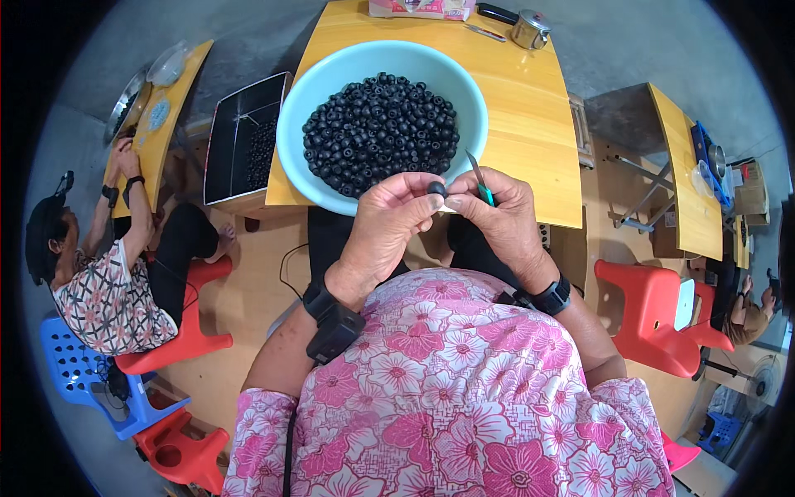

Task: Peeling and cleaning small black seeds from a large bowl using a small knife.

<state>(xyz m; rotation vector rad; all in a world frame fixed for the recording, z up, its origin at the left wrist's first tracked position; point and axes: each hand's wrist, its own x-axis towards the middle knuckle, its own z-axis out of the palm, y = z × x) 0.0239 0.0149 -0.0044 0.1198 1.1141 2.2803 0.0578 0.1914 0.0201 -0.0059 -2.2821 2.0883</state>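
Observation:
My left hand pinches a small round black ball between thumb and fingertips. It looks like the balls in the basin, several of which show a round hole. Close beside it, my right hand is closed on a small teal-handled blade, its pointed metal end standing up past the fingers. The right thumb and fingertip meet at the ball's right side. Both hands are at the near rim of a light-blue basin, which holds a heap of black balls.
The basin stands on a yellow wooden table. A metal cup and a small tool lie at its far side. Left of it sits a black-lined box with more balls. Another person works at the left; red stools stand nearby.

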